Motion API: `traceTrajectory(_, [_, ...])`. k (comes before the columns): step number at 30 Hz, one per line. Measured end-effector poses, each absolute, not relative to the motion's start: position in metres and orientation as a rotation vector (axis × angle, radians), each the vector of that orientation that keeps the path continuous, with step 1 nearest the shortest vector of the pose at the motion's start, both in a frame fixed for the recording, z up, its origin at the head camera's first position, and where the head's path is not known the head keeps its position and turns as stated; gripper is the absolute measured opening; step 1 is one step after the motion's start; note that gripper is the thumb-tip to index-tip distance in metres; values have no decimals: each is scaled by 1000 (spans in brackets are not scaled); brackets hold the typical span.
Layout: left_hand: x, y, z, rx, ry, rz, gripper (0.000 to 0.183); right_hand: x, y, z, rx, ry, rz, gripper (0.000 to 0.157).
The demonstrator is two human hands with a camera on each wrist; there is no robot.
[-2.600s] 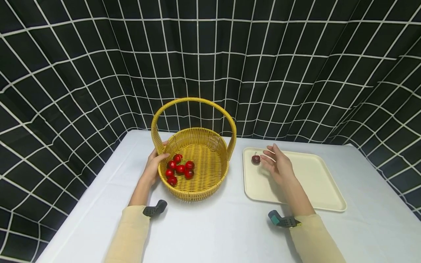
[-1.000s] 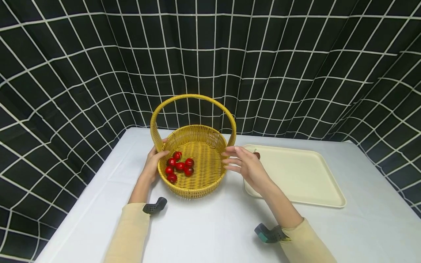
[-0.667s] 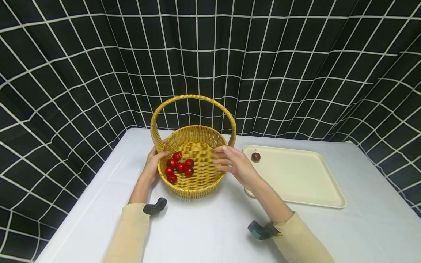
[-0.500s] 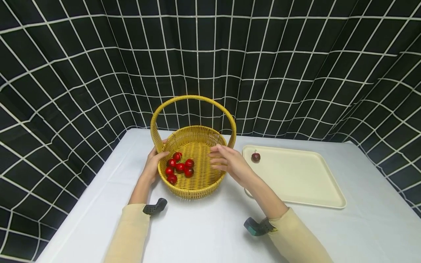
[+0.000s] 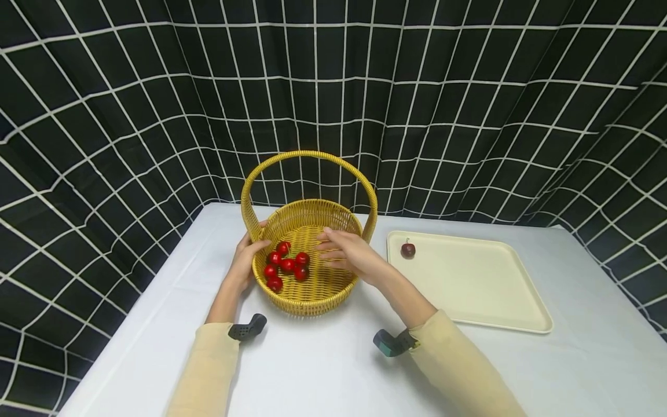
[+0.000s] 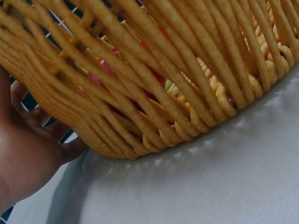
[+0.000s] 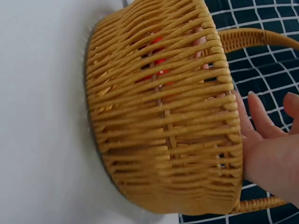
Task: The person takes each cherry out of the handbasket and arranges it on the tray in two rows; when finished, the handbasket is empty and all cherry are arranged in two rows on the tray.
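Observation:
A yellow wicker basket (image 5: pixel 307 307) with a tall arched handle stands on the table. Several red cherries (image 5: pixel 287 265) lie in its left half, glimpsed through the weave in the left wrist view. At the basket's left side, my left hand (image 5: pixel 242 259) grips the rim by the handle's foot, thumb over the edge. My right hand (image 5: pixel 356 258) reaches across the right rim into the basket, fingers extended toward the cherries, holding nothing. From the right wrist view, the weave (image 7: pixel 163 121) partly hides its fingers. A dark cherry (image 5: pixel 408 249) with a stem sits on the tray.
The cream rectangular tray (image 5: pixel 479 278) lies to the right of the basket. A white cloth (image 5: pixel 323 370) covers the table. Black curtain with a white grid (image 5: pixel 333 98) rises behind and at both sides. The basket handle (image 5: pixel 310 154) arches above the opening.
My right hand has moved left from beside the dark cherry on the tray, past the basket's right rim, to over its inside. My left hand stays on the basket; the cherries lie as before.

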State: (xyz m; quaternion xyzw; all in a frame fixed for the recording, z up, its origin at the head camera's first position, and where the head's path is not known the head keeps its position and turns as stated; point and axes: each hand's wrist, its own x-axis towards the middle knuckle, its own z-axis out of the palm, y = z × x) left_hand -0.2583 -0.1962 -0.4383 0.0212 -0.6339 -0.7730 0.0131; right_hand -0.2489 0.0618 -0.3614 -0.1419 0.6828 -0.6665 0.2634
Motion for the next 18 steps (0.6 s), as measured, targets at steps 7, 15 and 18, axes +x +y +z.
traceTrajectory(7, [-260, -195, -438, 65, -1974, -2410, 56, -257, 49, -369, -329, 1866, -1730, 51])
traceTrajectory(15, [-260, -195, -438, 55, -1972, -2410, 56, -263, 31, -378, -332, 1901, -1651, 56])
traceTrajectory(18, [-260, -196, -438, 66, -1971, -2411, 55, -264, 27, -381, -344, 1909, -1617, 57])
